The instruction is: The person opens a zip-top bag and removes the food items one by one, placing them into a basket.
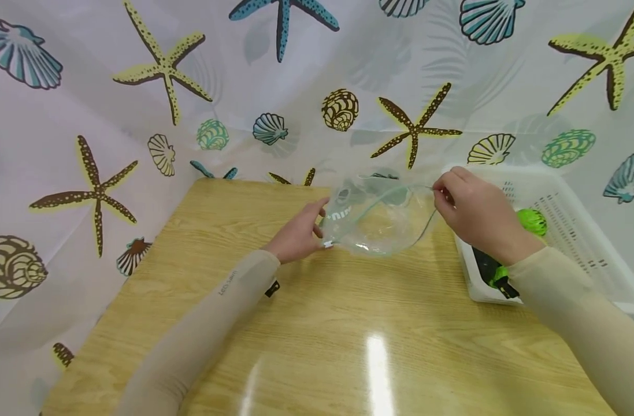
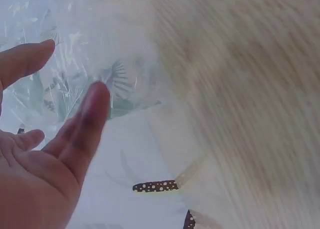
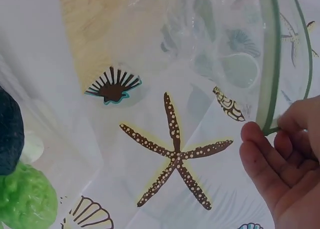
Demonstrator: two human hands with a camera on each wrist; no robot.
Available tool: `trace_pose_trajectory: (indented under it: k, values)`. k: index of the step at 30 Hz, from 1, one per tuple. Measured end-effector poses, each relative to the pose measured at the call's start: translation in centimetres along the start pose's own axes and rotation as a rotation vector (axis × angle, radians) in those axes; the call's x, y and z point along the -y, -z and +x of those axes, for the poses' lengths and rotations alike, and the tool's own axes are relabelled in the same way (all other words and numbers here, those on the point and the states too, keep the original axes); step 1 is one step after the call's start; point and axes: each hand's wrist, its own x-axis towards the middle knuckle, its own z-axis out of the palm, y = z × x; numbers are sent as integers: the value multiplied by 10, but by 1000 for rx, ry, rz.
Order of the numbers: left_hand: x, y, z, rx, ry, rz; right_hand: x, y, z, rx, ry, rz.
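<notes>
A clear plastic zip bag (image 1: 384,228) with a green-edged mouth hangs over the table between both hands, its mouth spread wide. At its right end, the right hand (image 1: 473,205) pinches the corner of the green rim between thumb and fingers; the right wrist view shows this green strip (image 3: 269,64) meeting the fingertips. On the other side, the left hand (image 1: 298,234) is at the bag's left edge beside a small white slider (image 1: 328,244). In the left wrist view the left hand's fingers (image 2: 82,134) are apart and fairly straight against the clear film (image 2: 132,84).
A white perforated plastic basket (image 1: 603,242) stands at the right, under the right forearm. Inside are a bright green textured ball (image 1: 532,222) and a dark item with green parts (image 1: 485,267). A sheet printed with shells and starfish hangs behind the wooden table (image 1: 317,341).
</notes>
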Motion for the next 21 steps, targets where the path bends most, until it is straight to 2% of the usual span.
trace_pose_trajectory:
  k: [3,5,10,12,16,21]
  values:
    - [4,4,-4,66,-33,-96,4,0,-8,10,67,12]
    - [8,6,-6,83,-47,-167,8,1,-15,36,91,16]
    - [11,8,-8,74,-82,-332,15,1,-31,218,42,22]
    - [8,6,-8,69,-82,-321,17,0,-36,311,-1,27]
    - [3,1,-5,70,-63,-200,17,-4,-40,473,-68,39]
    - [-1,-7,3,59,-59,-66,18,-7,-44,612,-66,40]
